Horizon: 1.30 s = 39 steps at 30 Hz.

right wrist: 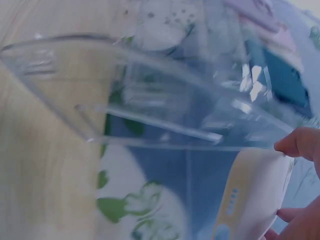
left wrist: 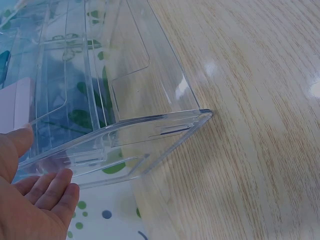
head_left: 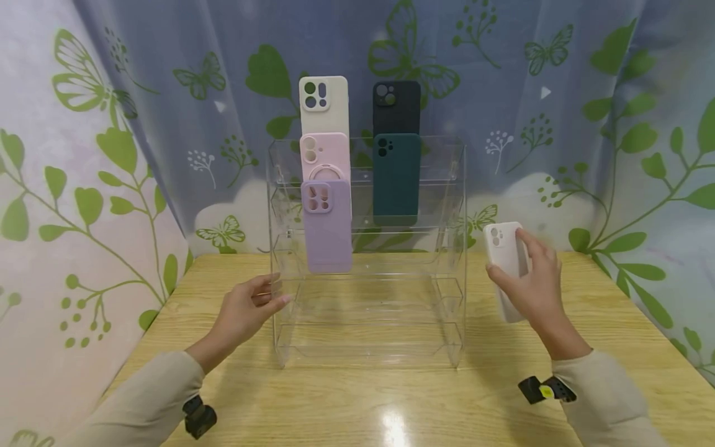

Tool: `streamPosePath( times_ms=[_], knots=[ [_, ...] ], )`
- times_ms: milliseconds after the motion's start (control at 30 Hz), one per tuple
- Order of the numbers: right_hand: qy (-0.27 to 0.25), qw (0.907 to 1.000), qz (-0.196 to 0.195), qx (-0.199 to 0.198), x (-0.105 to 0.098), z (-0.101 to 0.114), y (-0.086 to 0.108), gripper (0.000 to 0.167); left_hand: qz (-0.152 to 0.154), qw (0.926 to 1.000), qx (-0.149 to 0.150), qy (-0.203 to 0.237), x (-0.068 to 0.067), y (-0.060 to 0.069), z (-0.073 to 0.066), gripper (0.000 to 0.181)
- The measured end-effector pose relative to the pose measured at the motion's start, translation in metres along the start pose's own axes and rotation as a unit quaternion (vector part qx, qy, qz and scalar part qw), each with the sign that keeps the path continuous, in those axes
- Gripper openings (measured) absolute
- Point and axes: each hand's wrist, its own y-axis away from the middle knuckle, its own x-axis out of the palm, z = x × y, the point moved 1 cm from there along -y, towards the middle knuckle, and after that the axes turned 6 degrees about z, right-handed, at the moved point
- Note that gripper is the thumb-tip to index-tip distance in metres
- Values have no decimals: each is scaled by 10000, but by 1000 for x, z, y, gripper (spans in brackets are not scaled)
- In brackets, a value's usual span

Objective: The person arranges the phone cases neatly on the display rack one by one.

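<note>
A white phone case (head_left: 507, 254) is pinched by its sides in my right hand (head_left: 539, 282), to the right of a clear acrylic tiered stand (head_left: 367, 357). In the right wrist view the case (right wrist: 260, 190) shows its edge with small holes. My left hand (head_left: 249, 308) is at the stand's left side, its fingers loosely spread and holding nothing; whether they touch the panel I cannot tell. The stand's left column bears a cream case (head_left: 335, 118), a pink case (head_left: 335, 149) and a lavender case (head_left: 328, 242). Its right column bears a black case (head_left: 404, 112) and a teal case (head_left: 398, 186).
The stand is on a wood-grain table (head_left: 223, 397), its lower tiers bare. Behind and beside the table hangs a curtain (head_left: 234, 37) printed with green leaves and butterflies. A black strap device (head_left: 199, 417) is on each wrist.
</note>
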Motion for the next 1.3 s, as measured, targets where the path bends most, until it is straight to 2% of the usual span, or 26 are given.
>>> streamPosePath(
  times_ms=[133,333,700,1000,1167,1300],
  knots=[
    [-218,9993,-225,-182,-3,20,4,79,-12,10000,-1,14,0,-1,0,58],
    [-574,9959,-293,-638,0,50,8,80,-35,10000,7,22,-1,-1,-3,58],
    [-596,9897,-231,-1280,26,90,1,85,-33,10000,-27,59,0,-2,-3,59],
    [-642,9879,-165,-1400,54,111,-11,91,-34,10000,-43,-56,0,-2,0,60],
    [-504,9882,-290,-1417,70,120,-19,92,-49,9999,-29,-88,0,-1,-1,60],
    [-556,9859,-556,-1477,80,126,-26,92,-66,9999,-25,-111,-1,-1,-2,60]
  ],
)
